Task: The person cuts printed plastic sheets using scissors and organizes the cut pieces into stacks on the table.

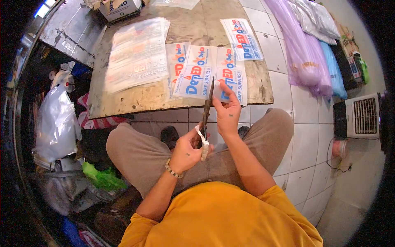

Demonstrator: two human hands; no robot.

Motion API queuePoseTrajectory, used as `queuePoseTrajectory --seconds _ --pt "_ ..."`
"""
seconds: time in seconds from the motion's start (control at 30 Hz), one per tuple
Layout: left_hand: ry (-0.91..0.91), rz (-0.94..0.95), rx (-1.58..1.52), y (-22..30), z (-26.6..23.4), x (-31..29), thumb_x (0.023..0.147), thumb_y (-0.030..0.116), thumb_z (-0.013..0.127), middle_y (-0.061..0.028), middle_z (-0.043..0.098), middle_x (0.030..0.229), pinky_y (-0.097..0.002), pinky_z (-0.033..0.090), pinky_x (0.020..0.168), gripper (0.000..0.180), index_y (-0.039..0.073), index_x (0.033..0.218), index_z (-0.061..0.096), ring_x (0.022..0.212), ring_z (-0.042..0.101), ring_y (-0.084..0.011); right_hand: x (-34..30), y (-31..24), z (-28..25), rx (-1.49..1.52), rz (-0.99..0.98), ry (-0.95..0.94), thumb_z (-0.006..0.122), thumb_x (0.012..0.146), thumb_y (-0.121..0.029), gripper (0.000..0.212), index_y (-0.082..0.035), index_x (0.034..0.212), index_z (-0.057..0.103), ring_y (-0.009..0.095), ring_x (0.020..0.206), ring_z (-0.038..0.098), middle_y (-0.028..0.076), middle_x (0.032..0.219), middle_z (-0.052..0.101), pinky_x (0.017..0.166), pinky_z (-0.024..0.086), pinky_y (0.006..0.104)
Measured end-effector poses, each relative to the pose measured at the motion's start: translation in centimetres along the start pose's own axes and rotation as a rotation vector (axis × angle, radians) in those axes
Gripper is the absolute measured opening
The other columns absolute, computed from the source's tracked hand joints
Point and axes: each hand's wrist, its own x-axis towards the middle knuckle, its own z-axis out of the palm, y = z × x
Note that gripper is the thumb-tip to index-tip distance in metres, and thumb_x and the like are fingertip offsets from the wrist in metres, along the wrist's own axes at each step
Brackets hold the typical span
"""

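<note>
Yellow-orange shirt (226, 218) is filling the bottom, nearest the cam. L to R: clear plastic bag (57, 123) is bulging at far L, green plastic (103, 177) lying below it. On the worn table (259, 84), a stack of pale sheets (138, 55) is lying flat, prints faint. Next to it, printed sheets (197, 70) are overlapping at the table's near edge: whitish, see-thru, w/ blue + red lettering. L hand (185, 152), w/ beaded bracelet (173, 169), is curling round the handles of the scissors (207, 107). These are dark-bladed, white-wrapped at the grip, pointing away from the body, tip resting over the printed sheets; can't tell if blades are parting. R hand (228, 113) is reaching up, wrist raised, thumb + fingers bending at the right-hand sheet's near edge, just beside the blades; can't tell if they're pinching it. Farther R, a separate printed sheet (242, 39) is lying on the table, and purple plastic rolls (302, 57) are lying beyond.
</note>
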Motion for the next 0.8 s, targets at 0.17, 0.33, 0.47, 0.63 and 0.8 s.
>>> queuePoseTrajectory --seconds 0.17,0.33,0.47,0.63,0.8 --pt "0.023 -0.043 0.021 0.2 -0.1 0.1 0.082 0.000 0.082 -0.0159 0.065 0.128 -0.0315 0.053 0.095 0.090 -0.006 0.155 0.030 0.115 0.063 -0.0177 -0.2 -0.1 0.0 0.011 -0.002 -0.010 0.067 0.091 0.004 0.047 0.000 0.137 0.058 0.013 0.102 0.064 0.009 0.122 0.066 0.086 0.054 0.0275" --pt "0.043 -0.055 0.016 0.7 0.1 0.0 0.082 0.001 0.082 -0.0147 0.068 0.123 -0.0312 0.054 0.092 0.088 -0.003 0.155 0.032 0.109 0.065 -0.0158 -0.2 0.1 0.0 0.027 0.020 0.007 0.067 0.092 0.004 0.048 0.000 0.138 0.058 0.012 0.100 0.064 0.009 0.120 0.066 0.082 0.054 0.0260" --pt "0.057 -0.051 0.040 1.1 0.0 -0.4 0.082 0.001 0.081 -0.0135 0.071 0.119 -0.0305 0.056 0.089 0.085 -0.001 0.154 0.037 0.103 0.067 -0.0142 -0.3 -0.2 0.1 -0.019 0.005 0.014 0.067 0.091 0.004 0.048 0.000 0.138 0.057 0.012 0.100 0.064 0.009 0.121 0.066 0.082 0.054 0.0262" --pt "0.081 -0.069 0.003 1.6 0.3 -0.8 0.082 0.001 0.081 -0.0144 0.072 0.117 -0.0302 0.058 0.084 0.082 0.000 0.153 0.038 0.099 0.068 -0.0138 -0.3 0.0 -0.1 0.006 -0.026 0.000 0.067 0.091 0.005 0.049 0.001 0.139 0.057 0.014 0.103 0.064 0.011 0.125 0.064 0.084 0.054 0.0270" --pt "0.077 -0.059 0.007 1.7 0.3 -0.9 0.083 0.001 0.081 -0.0147 0.072 0.117 -0.0300 0.058 0.081 0.083 0.000 0.153 0.037 0.098 0.068 -0.0138 -0.4 -0.1 -0.4 -0.030 0.011 -0.013 0.067 0.091 0.006 0.051 0.000 0.140 0.056 0.015 0.108 0.063 0.011 0.132 0.061 0.085 0.054 0.0273"
